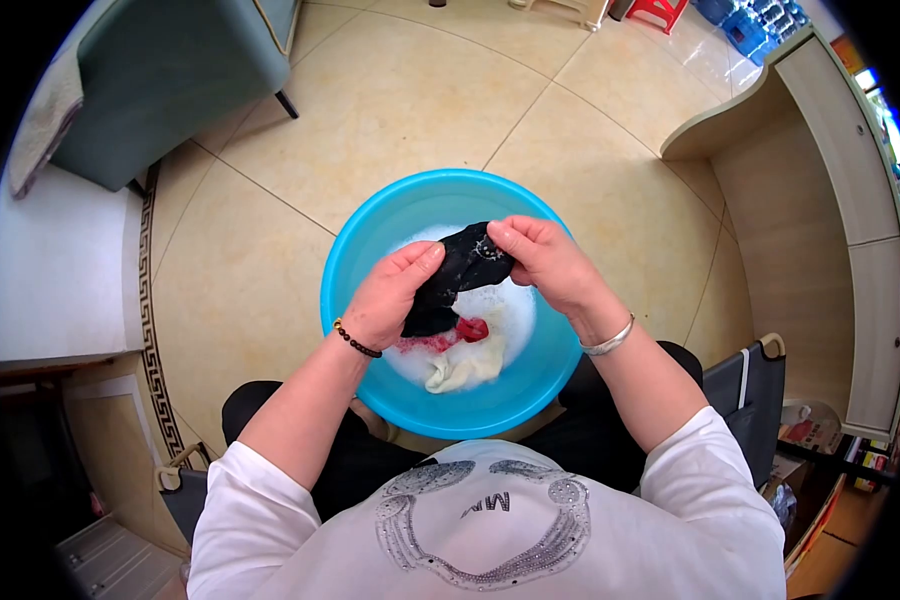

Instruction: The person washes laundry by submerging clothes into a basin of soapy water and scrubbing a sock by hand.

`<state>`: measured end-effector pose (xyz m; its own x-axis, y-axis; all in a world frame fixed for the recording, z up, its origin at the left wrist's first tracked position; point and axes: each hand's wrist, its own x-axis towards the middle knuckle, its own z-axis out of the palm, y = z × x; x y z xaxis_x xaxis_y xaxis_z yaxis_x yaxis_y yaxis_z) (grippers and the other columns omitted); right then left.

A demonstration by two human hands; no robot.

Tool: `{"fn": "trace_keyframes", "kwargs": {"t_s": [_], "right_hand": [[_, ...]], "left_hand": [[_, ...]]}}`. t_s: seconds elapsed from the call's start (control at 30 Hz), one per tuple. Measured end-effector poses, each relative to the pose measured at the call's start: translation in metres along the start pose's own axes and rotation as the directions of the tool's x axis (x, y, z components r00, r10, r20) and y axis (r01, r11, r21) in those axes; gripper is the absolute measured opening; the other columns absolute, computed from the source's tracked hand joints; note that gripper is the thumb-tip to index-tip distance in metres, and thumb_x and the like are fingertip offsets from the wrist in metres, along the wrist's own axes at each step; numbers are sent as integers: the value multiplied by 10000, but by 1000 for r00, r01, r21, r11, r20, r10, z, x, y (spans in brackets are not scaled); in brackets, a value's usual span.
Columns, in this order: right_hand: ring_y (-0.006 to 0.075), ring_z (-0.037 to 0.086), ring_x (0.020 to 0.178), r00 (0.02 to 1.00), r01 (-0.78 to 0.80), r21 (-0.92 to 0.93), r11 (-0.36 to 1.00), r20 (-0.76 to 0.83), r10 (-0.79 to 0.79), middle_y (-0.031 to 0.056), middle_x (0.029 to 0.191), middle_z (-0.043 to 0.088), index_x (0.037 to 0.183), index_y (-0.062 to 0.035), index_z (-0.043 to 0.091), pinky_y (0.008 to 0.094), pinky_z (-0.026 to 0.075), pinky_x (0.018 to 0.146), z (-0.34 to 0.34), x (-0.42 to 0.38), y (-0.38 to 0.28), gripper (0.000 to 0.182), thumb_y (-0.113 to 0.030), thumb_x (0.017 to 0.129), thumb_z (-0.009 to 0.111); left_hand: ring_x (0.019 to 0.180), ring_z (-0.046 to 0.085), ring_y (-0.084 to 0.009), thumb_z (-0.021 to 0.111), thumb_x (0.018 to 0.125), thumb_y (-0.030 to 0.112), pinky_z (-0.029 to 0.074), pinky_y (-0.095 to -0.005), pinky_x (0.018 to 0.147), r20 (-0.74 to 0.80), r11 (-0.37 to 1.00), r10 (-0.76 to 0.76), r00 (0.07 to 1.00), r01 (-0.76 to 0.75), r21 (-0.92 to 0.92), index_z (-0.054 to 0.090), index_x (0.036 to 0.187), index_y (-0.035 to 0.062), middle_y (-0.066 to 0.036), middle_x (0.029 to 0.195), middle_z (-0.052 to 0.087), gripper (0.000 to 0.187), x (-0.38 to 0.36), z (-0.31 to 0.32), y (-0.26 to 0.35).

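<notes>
My left hand (400, 290), with a dark bead bracelet at its wrist, pinches one side of a wet black sock (460, 268). The other end is gripped between the thumb and fingers of my right hand (550, 260), which wears a silver bangle. Stretched between both hands, the sock has bits of foam on it, and its lower part hangs towards the water. Below is a blue basin (370, 225) with suds (510, 325). In the suds lie a red cloth (472, 329) and a cream-coloured cloth (468, 366), partly covered by foam.
The basin stands on a tiled floor (400, 90) between my knees. At the upper left is a grey-green sofa or chair (170, 80); a curved wooden cabinet (800, 200) stands at the right. A red stool (658, 12) and blue water bottles (745, 30) are farther back.
</notes>
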<state>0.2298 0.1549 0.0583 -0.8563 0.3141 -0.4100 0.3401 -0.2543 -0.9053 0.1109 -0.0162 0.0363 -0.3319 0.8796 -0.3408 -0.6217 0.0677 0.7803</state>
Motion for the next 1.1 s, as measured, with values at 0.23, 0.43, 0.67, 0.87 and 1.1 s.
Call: {"fn": "trace_keyframes", "kwargs": {"t_s": [0.23, 0.43, 0.67, 0.87, 1.1], "right_hand": [[45, 381, 533, 999, 21, 164, 986, 25, -25, -48, 648, 495, 729, -94, 581, 196, 320, 497, -3, 2, 4, 347, -382, 919, 543], [49, 406, 554, 995, 93, 100, 991, -32, -90, -43, 651, 504, 752, -80, 595, 194, 338, 508, -2, -1, -1, 336, -369, 917, 548], [59, 520, 708, 985, 133, 42, 990, 101, -137, -11, 763, 590, 868, -27, 632, 215, 433, 640, 11, -7, -2, 210, -238, 863, 628], [54, 487, 702, 990, 78, -83, 993, 121, -68, -28, 789, 588, 899, -30, 642, 214, 416, 633, 6, -4, -2, 188, -213, 873, 609], [53, 435, 647, 970, 71, 33, 997, 231, -77, -45, 733, 537, 913, -39, 620, 218, 378, 590, 7, -5, 4, 172, -204, 893, 576]], "left_hand": [[803, 599, -80, 559, 921, 208, 495, -232, 736, -51, 997, -26, 998, 30, 65, 606, 1007, 41, -11, 914, 639, 193, -2, -1, 5], [780, 608, -102, 605, 888, 175, 512, -247, 704, -52, 980, -23, 998, 33, 196, 607, 1016, 30, -27, 907, 636, 193, -4, 0, 8], [835, 593, -94, 576, 910, 212, 486, -242, 763, -51, 973, 5, 999, 7, 230, 597, 1034, 27, -22, 920, 633, 224, -2, 4, 1], [849, 570, -76, 503, 953, 256, 457, -252, 809, -36, 999, 22, 999, -21, 47, 598, 1011, 39, -4, 936, 632, 245, -1, -2, -1], [1034, 522, -136, 550, 896, 142, 403, -280, 908, -47, 906, 190, 981, -157, 393, 550, 1162, 53, -33, 1103, 584, 281, 1, 0, -3]]}}
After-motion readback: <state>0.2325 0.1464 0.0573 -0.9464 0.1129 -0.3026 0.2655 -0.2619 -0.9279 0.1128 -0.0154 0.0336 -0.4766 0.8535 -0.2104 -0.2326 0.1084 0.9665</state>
